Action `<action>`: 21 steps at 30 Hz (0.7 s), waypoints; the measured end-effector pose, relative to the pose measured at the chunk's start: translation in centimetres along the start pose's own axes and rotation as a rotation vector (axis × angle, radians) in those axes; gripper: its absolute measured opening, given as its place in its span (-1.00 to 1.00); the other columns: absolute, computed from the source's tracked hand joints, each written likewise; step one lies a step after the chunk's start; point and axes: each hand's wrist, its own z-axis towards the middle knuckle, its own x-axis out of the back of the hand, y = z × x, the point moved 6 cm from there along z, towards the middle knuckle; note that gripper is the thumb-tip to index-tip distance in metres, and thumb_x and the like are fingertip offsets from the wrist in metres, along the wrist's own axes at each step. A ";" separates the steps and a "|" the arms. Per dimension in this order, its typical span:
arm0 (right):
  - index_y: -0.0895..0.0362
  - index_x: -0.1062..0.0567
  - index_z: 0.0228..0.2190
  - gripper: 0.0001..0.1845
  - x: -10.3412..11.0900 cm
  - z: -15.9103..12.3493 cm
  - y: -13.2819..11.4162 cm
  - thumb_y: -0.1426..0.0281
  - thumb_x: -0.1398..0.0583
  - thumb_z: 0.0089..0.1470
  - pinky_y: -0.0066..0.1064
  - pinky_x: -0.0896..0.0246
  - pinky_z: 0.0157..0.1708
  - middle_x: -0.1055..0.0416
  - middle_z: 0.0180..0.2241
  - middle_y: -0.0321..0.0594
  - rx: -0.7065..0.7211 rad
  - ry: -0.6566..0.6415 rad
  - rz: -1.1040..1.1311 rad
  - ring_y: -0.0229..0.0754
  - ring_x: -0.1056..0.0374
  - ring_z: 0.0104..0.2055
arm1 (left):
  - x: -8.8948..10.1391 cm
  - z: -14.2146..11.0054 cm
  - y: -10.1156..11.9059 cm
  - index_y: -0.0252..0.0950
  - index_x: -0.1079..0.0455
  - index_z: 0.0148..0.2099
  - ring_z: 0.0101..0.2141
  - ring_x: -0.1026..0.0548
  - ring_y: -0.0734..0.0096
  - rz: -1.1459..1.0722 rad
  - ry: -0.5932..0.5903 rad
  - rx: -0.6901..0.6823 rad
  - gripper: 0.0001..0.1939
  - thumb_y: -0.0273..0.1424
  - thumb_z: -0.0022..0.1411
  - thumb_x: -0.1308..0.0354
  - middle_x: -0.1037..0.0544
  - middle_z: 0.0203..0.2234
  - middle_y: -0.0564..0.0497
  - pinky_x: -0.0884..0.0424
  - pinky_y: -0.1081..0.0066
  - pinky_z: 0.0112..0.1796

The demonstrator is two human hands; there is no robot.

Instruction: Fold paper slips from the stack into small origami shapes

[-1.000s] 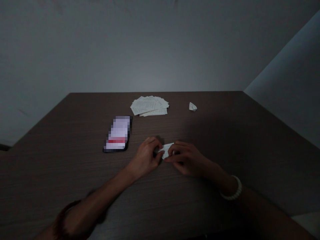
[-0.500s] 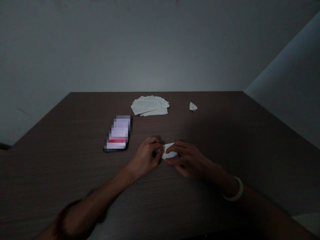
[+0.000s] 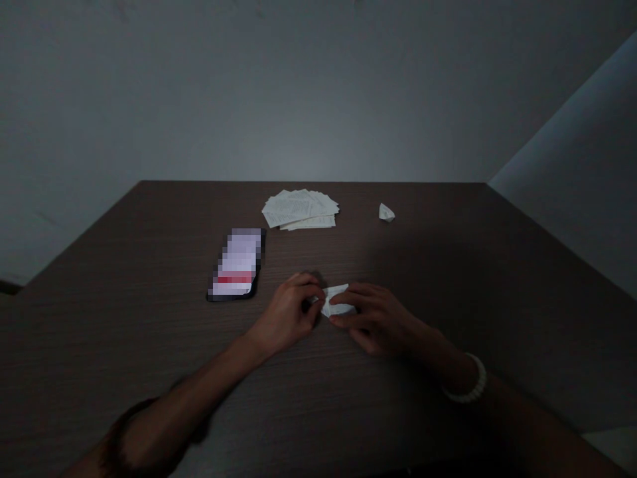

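Observation:
A small folded piece of printed white paper (image 3: 340,309) lies low over the table between my two hands. My left hand (image 3: 291,312) pinches its left end between thumb and fingers, and that end is mostly hidden. From the other side, my right hand (image 3: 383,320) has its fingers bent over the paper, with fingertips pressed on its face and right part. The right edge of the paper is covered by those fingers.
A fanned stack of printed paper sheets (image 3: 301,207) lies toward the back of the dark wooden table (image 3: 149,265). To its right sits a small folded paper piece (image 3: 385,213). A phone (image 3: 237,262) with a lit, blurred screen lies left of my hands. A wall (image 3: 308,93) stands behind.
Both hands keep almost the same position on the paper. The view has shifted very slightly; nothing else has visibly moved.

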 end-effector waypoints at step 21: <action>0.01 -0.49 -0.09 -0.60 -0.2 0.3 -0.4 0.51 -0.15 0.01 -0.14 -0.24 0.00 -0.37 0.09 -0.24 -0.008 -0.172 -0.038 -0.06 -0.26 0.01 | 0.4 -1.3 0.7 -0.31 -0.51 -0.24 -0.16 -0.41 0.25 0.106 -0.081 -0.163 -0.82 -0.56 0.23 -0.07 -0.45 -0.18 -0.09 -0.39 0.21 -0.12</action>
